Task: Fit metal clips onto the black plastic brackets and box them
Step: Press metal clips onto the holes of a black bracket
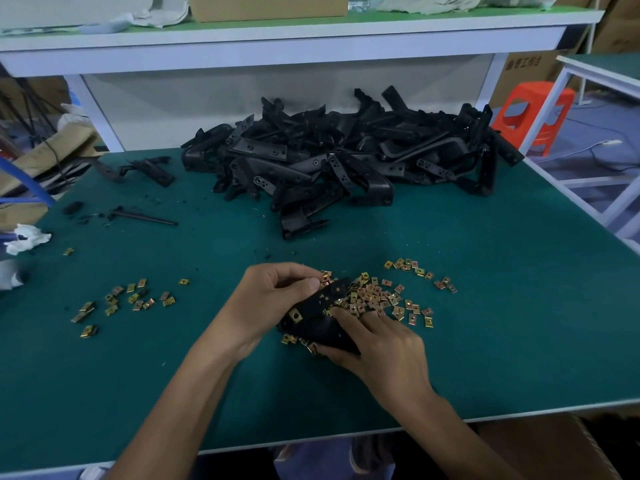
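A black plastic bracket [320, 315] lies low over the green table [485, 323], between both hands. My right hand [377, 341] grips its near end, thumb under and fingers on top. My left hand [273, 299] pinches a gold metal clip [325, 278] at the bracket's far end. One clip [296, 316] sits on the bracket's near-left tab. A heap of loose gold clips [377, 296] lies just right of the bracket. A second scatter of clips [128, 299] lies to the left. A large pile of black brackets [346, 154] fills the back of the table.
Black plastic scraps and a thin rod [145, 216] lie at the left back. Crumpled white tissue [26, 237] sits at the left edge. A shelf [277, 39] overhangs the back. A cardboard box [561, 448] stands below the near right edge. An orange stool [533, 116] stands far right.
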The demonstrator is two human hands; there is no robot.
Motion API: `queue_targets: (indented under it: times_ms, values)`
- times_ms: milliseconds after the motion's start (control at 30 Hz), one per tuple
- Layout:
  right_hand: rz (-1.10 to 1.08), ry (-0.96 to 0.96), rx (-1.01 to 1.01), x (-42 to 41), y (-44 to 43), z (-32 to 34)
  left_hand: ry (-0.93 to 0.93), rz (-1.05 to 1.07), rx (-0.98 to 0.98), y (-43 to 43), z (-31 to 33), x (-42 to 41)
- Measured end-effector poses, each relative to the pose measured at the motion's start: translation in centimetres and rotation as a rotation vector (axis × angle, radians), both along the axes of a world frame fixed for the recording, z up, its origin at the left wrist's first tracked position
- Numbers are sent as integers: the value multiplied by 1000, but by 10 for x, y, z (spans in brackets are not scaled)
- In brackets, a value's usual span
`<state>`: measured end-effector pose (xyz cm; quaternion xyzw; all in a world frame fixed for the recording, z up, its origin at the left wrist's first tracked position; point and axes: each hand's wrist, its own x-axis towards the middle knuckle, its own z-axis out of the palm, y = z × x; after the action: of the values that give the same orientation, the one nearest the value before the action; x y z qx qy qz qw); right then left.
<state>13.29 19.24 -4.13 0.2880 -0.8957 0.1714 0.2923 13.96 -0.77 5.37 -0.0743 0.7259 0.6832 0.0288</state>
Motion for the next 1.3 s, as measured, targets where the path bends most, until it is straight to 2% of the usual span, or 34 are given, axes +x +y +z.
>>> queue_targets:
  times_ms: [133, 433, 633, 833, 1000, 1133, 1300]
  values:
    - [-1, 11, 9, 0, 0, 0, -10, 10, 19, 0, 1, 0]
    - [20, 6, 14, 1, 0, 3, 2, -64, -153, -2, 0, 1]
    - [52, -12, 48, 2, -1, 3, 4, -61, -173, -7, -1, 4]
    - [98, -40, 85, 1, -1, 1, -54, -223, -392, -18, 18, -5]
    - [75, -30, 92, 1, -1, 3, -103, -269, -369, -12, 19, -9]
    - [78, -57, 111, 1, -1, 4, -163, -264, -262, -16, 14, -5]
    - [50, -80, 85, 2, -3, 6, 0, -125, -444, -2, 2, 5]
